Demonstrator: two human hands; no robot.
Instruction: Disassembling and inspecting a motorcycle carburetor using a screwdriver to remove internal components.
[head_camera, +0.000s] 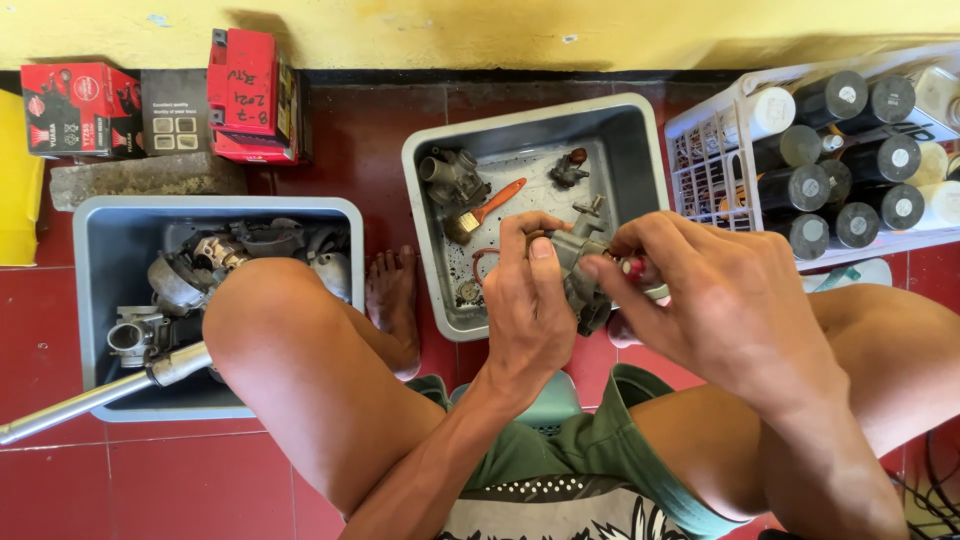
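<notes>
Red cartons (80, 105): stacked against the yellow wall (480, 30) at ten o'clock, beside a stone block (145, 175), out of the working reach.
Left tub (95, 290): a grey plastic bin at nine o'clock holds greasy metal engine parts (215, 255); a bare metal pipe (100, 395) sticks out of it over the floor.
Left hand (530, 310): just left of centre, its grip is closed on a small grey carburettor body (580, 265), thumb and fingers bracing it, seemingly to keep it from turning.
Carburettor body: held in the air above the near edge of the middle tub, between the knees, not resting on anything.
Right hand (720, 300): its grip is closed on a red-handled tool (635, 268), the tip hidden against the part; it appears set to work a screw.
Middle tub (640, 150): at twelve o'clock, it holds another carburettor (452, 180), an orange-handled brush (490, 205) and small fittings, kept close for reach.
White crate (715, 150): at two o'clock, packed with black and white spray cans (840, 160) lying on their sides.
Floor (200, 480): red tiles, where the person sits barefoot in green shorts (570, 450).
</notes>
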